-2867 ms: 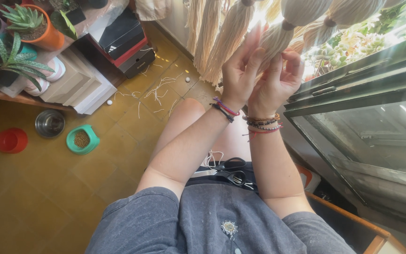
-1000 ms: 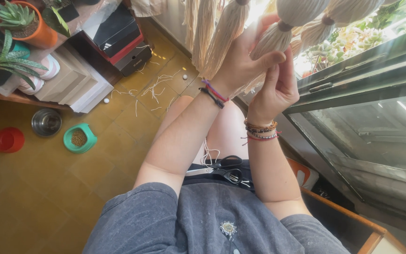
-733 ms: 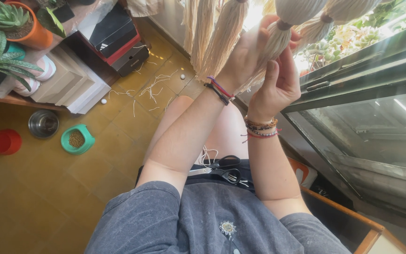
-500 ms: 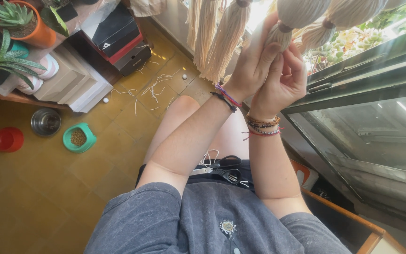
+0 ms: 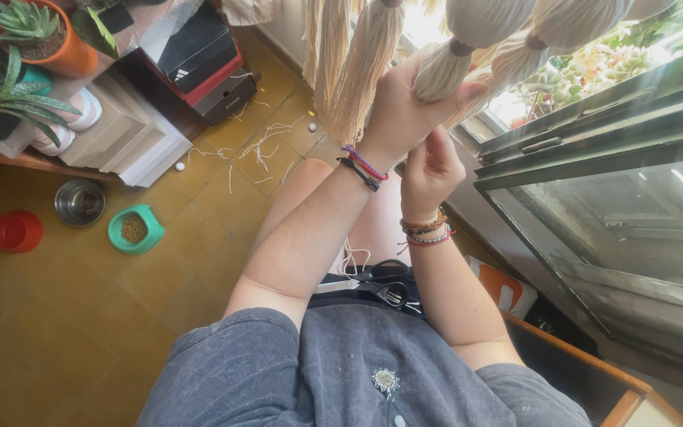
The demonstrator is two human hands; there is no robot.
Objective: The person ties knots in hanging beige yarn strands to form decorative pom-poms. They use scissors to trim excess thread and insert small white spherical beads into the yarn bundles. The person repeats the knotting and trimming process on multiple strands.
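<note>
Several cream yarn tassels hang in front of me. My left hand [image 5: 401,111] is raised and wrapped around one tassel [image 5: 441,73] just below its tied neck. My right hand [image 5: 430,164] sits right under the left one, fingers curled up against the same tassel's lower strands, which the left hand mostly hides. Both wrists carry coloured bracelets. Black scissors [image 5: 386,289] and a loop of cream string [image 5: 350,258] lie in my lap.
Yarn scraps [image 5: 266,144] litter the tiled floor. A red bowl [image 5: 15,232], a steel bowl [image 5: 79,202] and a green bowl of kibble [image 5: 134,229] stand at the left. Potted succulents [image 5: 37,35] and stacked boxes [image 5: 199,55] are behind them. A glass-fronted frame [image 5: 634,205] stands at the right.
My left hand has closed over the tassel's neck and shifted slightly right. My right hand has dropped a little lower beneath it.
</note>
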